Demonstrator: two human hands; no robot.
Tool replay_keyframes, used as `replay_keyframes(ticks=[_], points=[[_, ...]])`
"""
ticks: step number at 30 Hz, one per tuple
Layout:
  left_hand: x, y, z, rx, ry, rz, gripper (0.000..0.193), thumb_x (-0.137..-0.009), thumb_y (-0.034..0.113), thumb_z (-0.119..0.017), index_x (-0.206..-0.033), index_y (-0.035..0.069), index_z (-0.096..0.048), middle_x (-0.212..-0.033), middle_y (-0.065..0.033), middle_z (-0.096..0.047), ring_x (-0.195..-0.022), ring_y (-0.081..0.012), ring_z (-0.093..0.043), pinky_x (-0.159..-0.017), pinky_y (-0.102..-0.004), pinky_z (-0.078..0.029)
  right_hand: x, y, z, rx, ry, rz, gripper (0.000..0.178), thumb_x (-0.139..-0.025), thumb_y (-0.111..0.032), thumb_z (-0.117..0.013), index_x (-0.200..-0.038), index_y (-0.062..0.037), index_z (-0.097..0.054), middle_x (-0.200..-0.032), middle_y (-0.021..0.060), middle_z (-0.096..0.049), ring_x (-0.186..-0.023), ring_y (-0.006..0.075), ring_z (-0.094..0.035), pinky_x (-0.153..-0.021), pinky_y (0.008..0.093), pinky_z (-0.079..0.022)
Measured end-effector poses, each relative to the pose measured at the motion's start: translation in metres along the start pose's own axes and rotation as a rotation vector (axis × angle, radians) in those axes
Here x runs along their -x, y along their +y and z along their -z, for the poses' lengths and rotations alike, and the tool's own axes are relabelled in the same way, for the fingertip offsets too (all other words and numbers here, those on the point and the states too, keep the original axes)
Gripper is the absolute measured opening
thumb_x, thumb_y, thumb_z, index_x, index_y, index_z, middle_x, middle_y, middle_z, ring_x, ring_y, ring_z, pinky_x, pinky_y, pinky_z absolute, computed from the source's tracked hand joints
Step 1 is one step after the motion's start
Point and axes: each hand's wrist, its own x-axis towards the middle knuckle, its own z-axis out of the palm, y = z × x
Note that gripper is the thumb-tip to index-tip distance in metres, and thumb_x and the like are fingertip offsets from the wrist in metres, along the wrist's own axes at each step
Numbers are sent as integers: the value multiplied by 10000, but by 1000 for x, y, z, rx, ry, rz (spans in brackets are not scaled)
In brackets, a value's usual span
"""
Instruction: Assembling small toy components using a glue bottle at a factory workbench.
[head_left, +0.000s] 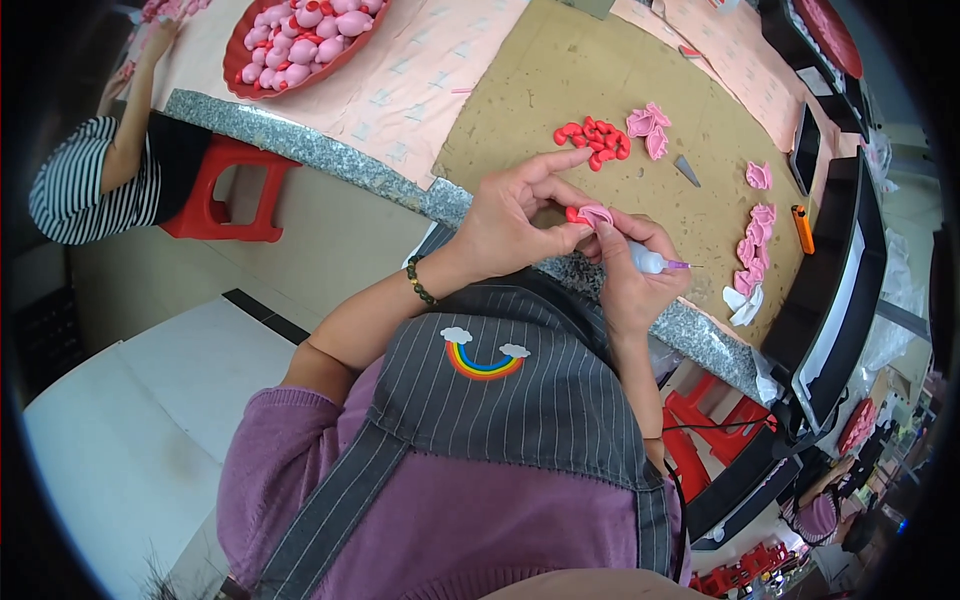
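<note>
Over the table's near edge, both of my hands meet at a small work piece. My left hand point(505, 225) pinches a small glossy red piece point(573, 214) between thumb and fingers. Against it sits a ruffled pink piece point(597, 215), touched by the fingertips of my right hand point(640, 275). That right hand also grips a translucent squeeze bottle point(645, 259), its purple needle tip pointing right. Just beyond my hands lies a pile of curved red pieces point(598, 138), beside ruffled pink pieces point(650, 130). More pink pieces point(755, 245) form a row at the right.
A grey pointed blade point(686, 170) and an orange utility knife point(803, 229) lie on the brown board point(520, 110). A crumpled white cloth point(743, 305) and black trays point(835, 290) are at right. Far left are a red basin point(236, 72) of pink pieces, a red stool point(205, 200) and a co-worker point(75, 185).
</note>
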Motion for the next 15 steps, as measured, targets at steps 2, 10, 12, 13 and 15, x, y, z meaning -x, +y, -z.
replay_keyframes(ticks=[2,10,12,13,15], points=[[-2,1,2,2,-19,15,614,-764,-75,-623,-1309,-44,-344,-966,-115,-632,-921,-146,-601,-799,-275,-507,-1,-1,0,3,-17,10,65,-784,67,-605,-846,85,-604,-735,121,-622,-567,128,-570,-505,220,-461],[-8,-4,11,127,42,51,441,-797,-71,-578,-1217,-57,-445,-947,-125,-633,-873,-147,-620,-794,-289,-516,-13,-6,18,-69,-215,-114,299,-749,54,-630,-1033,55,-536,-921,91,-577,-784,117,-569,-709,242,-473],[-8,-1,14,123,29,153,384,-815,-51,-569,-1187,-59,-473,-960,-133,-629,-865,-155,-625,-790,-296,-521,-12,-8,27,-99,-207,-132,342,-742,46,-636,-1063,51,-516,-962,86,-557,-853,118,-548,-772,250,-451],[-8,-1,15,121,13,258,331,-833,-31,-560,-1157,-61,-501,-972,-141,-625,-858,-162,-629,-786,-303,-527,-11,-9,32,-129,-195,-152,386,-736,37,-642,-1093,48,-496,-1002,80,-536,-923,118,-526,-835,259,-428],[-7,-3,12,160,7,278,303,-841,-19,-558,-1138,-62,-516,-984,-144,-623,-860,-167,-630,-779,-305,-531,-10,-13,39,-78,-250,-157,372,-740,21,-650,-1085,40,-512,-1056,103,-532,-983,125,-506,-885,270,-397]])
